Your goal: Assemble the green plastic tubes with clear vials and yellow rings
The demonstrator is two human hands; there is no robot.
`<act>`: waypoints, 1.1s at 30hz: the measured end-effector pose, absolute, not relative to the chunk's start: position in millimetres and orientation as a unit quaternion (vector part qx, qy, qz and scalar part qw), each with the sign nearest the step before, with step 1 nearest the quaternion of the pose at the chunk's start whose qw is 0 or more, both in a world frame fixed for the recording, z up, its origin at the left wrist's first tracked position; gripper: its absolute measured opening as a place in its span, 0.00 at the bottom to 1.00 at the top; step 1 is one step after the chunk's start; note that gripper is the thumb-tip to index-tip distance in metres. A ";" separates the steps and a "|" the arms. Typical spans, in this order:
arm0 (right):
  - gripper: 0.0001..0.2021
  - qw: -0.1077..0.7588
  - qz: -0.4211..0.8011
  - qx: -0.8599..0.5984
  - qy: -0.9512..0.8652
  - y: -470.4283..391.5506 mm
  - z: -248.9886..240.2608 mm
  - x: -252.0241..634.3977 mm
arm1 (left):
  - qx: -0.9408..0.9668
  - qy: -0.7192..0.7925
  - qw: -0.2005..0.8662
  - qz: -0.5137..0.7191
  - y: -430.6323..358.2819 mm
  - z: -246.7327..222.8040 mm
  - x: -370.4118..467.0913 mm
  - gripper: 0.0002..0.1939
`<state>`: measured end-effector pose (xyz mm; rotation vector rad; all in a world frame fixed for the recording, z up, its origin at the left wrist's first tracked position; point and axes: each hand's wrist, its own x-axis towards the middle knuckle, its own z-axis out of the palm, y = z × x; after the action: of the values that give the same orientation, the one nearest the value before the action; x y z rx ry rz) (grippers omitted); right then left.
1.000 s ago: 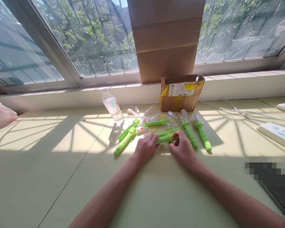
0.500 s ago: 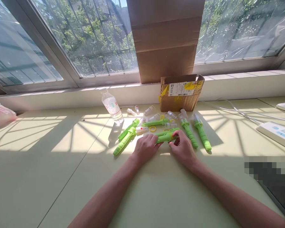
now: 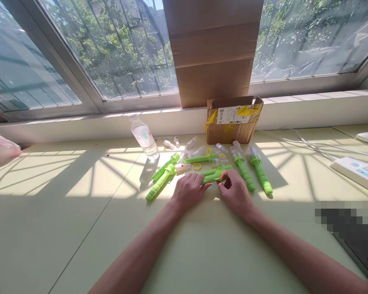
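Note:
Between my two hands a ribbed green plastic handle (image 3: 212, 177) lies sideways just above the table. My left hand (image 3: 188, 190) is closed round its left end. The fingers of my right hand (image 3: 234, 190) pinch its right end and cover the tip. Right behind it lies another green handle (image 3: 221, 168). Several yellow rings (image 3: 196, 166) and clear ribbed caps (image 3: 198, 151) are scattered beyond. To the left rest green handles (image 3: 161, 182), with a white piece with a red dot (image 3: 181, 166) near them. On the right, green handles with clear caps (image 3: 261, 171) lie at a slant.
A water bottle (image 3: 144, 139) stands at the back left. Behind the parts is an open cardboard box (image 3: 231, 126) against the sill. At the right are a power strip (image 3: 357, 173) with cables and a dark, partly blurred object (image 3: 352, 232). A pink plastic bag (image 3: 1, 151) sits far left.
My right fingers have shifted slightly on the held handle's right end. The yellow ring seen there before is now hidden by them. My left hand stays nearly still.

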<state>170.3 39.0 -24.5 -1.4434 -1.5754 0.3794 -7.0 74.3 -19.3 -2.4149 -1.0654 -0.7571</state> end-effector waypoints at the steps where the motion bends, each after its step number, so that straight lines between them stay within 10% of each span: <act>1: 0.05 0.468 0.149 -0.585 -0.645 39.1 -25.2 170.2 | -0.861 -0.381 0.196 -0.273 74.5 -19.5 -7.1 0.15; 33: 0.09 0.481 0.173 -0.638 -0.576 37.9 -22.5 168.2 | -0.840 -0.380 0.238 -0.304 71.4 -14.4 -3.1 0.14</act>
<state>168.2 37.9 -22.5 -1.5559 -1.4057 0.4224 -3.1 71.4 -14.4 -2.3024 -1.0409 -0.8334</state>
